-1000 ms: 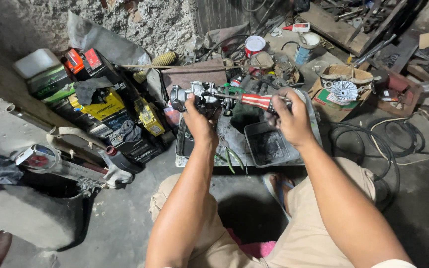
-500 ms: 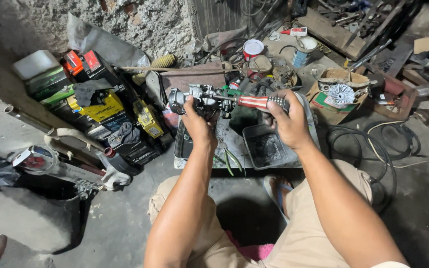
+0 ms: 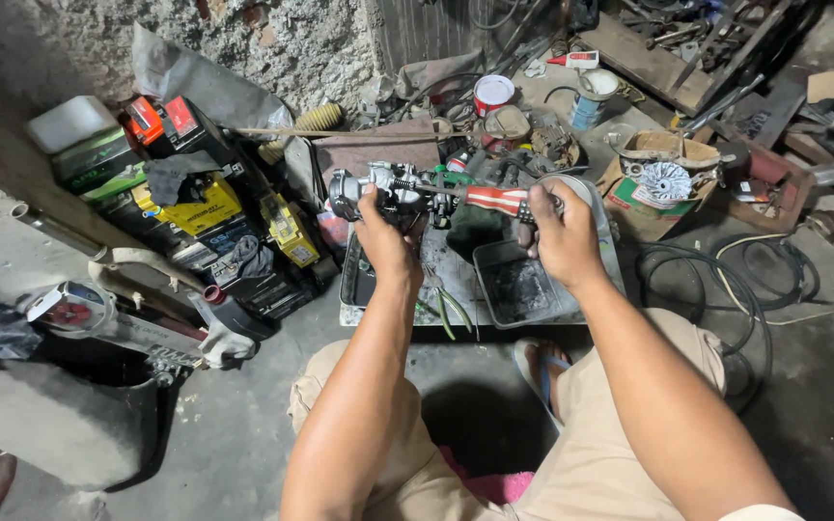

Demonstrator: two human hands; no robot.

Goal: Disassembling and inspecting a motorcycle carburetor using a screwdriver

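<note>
The person squats on a concrete floor and holds a small metal engine part [image 3: 371, 187], probably a carburetor, over a shallow metal tray [image 3: 393, 309]. The left hand [image 3: 384, 241] is closed around this part from below and keeps it lifted, so that its side is turned toward the tool. The right hand [image 3: 562, 236] is clamped on the red and white handle of a screwdriver [image 3: 494, 200], which lies almost level; its shaft goes to the left and meets the part. The two hands are apart, joined only through the tool and the part.

I think the part is held above the tray so that small pieces or dirty liquid fall into it and not on the floor. A smaller dark tray [image 3: 518, 287] stands inside the big one, just under the right hand. Green-handled pliers [image 3: 446, 311] lie in the tray near the left wrist, easy to reach.

Beside the wall at the left stand several old batteries [image 3: 195, 207]. A black cable [image 3: 726, 280] lies coiled on the floor at the right.
</note>
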